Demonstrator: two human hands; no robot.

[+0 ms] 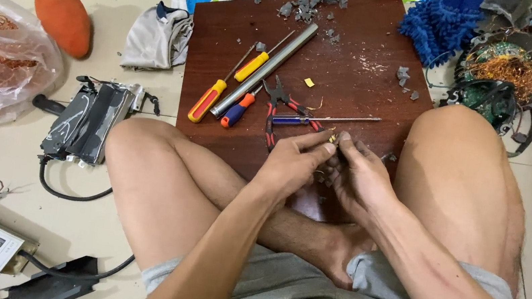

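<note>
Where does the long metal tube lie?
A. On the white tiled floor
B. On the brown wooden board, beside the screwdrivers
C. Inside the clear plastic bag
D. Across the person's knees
B: the metal tube lies slantwise on the brown wooden board, with yellow-and-red screwdrivers alongside it.

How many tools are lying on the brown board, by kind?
Screwdrivers: 4 (red-yellow, yellow, blue-orange, blue with long shaft)
Pliers: 1
Metal tube: 1
Total: 6
</note>
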